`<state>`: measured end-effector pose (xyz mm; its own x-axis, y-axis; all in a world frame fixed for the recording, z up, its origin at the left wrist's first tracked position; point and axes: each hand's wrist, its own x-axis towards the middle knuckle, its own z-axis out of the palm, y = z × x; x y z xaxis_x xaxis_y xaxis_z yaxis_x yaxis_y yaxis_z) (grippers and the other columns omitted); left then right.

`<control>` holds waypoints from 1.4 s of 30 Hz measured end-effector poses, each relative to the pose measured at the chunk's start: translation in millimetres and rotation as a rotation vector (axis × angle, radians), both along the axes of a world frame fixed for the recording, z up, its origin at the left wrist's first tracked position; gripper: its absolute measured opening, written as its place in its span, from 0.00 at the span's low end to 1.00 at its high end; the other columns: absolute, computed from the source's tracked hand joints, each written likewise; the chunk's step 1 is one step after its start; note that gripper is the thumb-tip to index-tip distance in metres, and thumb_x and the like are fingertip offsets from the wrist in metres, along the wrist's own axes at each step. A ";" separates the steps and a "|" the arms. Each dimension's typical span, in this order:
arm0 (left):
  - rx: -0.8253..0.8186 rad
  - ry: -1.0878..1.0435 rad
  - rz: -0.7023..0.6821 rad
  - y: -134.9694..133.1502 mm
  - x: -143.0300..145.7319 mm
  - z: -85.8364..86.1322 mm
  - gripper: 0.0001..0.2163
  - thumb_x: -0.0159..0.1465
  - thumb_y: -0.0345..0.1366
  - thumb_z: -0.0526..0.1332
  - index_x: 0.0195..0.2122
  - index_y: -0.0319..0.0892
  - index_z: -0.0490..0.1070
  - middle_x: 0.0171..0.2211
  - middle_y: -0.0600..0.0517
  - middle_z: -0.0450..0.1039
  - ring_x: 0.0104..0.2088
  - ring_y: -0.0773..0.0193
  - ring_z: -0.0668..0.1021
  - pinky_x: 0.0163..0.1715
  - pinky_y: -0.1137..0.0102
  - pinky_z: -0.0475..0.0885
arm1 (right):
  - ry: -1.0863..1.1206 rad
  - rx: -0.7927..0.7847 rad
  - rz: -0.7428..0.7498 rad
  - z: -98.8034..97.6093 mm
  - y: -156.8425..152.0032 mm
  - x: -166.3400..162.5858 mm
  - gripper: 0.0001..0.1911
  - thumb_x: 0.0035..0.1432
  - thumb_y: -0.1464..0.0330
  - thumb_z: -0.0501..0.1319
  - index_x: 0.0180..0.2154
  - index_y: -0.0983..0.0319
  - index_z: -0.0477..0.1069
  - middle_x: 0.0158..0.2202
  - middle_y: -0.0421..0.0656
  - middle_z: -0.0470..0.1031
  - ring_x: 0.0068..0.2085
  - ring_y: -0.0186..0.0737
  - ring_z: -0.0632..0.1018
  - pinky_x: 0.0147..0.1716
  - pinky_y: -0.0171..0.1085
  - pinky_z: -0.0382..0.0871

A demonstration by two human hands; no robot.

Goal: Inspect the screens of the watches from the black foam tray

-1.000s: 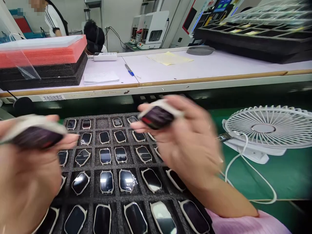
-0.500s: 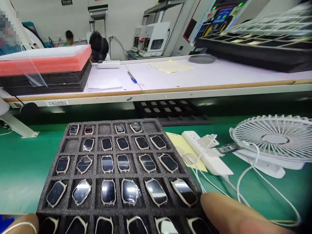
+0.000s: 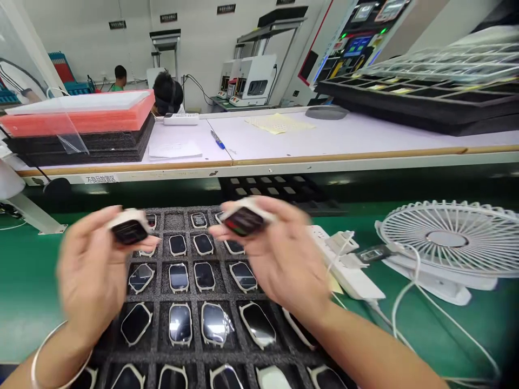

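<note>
My left hand (image 3: 91,270), with a bangle at the wrist, is closed on a strapless smartwatch (image 3: 130,229) over the back left of a black foam tray (image 3: 174,220). A second strapless smartwatch (image 3: 244,219), its screen showing red and green, is gripped in my right hand (image 3: 284,259) over the tray's right side. Both hands are slightly blurred. Below them, the tray's compartments hold several light-framed watches (image 3: 180,324) with dark, shiny screens. The hands and forearms hide part of the tray's left and right columns.
A power strip (image 3: 344,270) with white cables and a white fan (image 3: 450,237) stand on the green bench to the right. Across the back runs a shelf (image 3: 259,143) bearing foam stacks, papers and a blue pen (image 3: 218,140). Beyond it sits a person (image 3: 167,94).
Both hands have come up from the tray's near sides to above its back rows, each now with a watch. The view has shifted slightly.
</note>
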<state>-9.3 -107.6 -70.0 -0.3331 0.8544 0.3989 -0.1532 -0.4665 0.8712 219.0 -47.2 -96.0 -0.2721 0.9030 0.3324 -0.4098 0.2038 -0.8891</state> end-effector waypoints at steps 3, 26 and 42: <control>-0.336 -0.039 -0.203 37.4 10.3 -14.4 0.16 0.63 0.44 0.67 0.48 0.40 0.74 0.36 0.48 0.79 0.27 0.60 0.82 0.27 0.67 0.81 | 0.034 -0.321 0.245 -10.6 21.4 -16.0 0.22 0.63 0.52 0.66 0.50 0.58 0.69 0.43 0.47 0.79 0.34 0.41 0.82 0.36 0.39 0.77; -0.404 0.300 -0.341 37.7 -31.0 -0.9 0.31 0.51 0.41 0.75 0.53 0.41 0.65 0.41 0.50 0.74 0.29 0.65 0.78 0.29 0.70 0.74 | -0.192 -0.170 0.155 -8.6 66.0 9.1 0.33 0.49 0.72 0.72 0.54 0.59 0.62 0.44 0.45 0.78 0.34 0.36 0.80 0.36 0.37 0.77; -0.482 1.257 -0.031 34.2 -151.5 -72.1 0.31 0.62 0.61 0.58 0.62 0.51 0.69 0.56 0.43 0.63 0.58 0.41 0.65 0.61 0.46 0.58 | -1.292 0.217 0.044 -39.3 128.0 104.9 0.31 0.60 0.57 0.67 0.64 0.54 0.69 0.68 0.51 0.57 0.68 0.57 0.63 0.63 0.49 0.63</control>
<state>-160.8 -73.4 -142.1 0.0555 0.9954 0.0780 0.8598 -0.0873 0.5031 323.9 80.8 -135.3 -0.5295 0.8467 -0.0528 0.6984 0.3997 -0.5936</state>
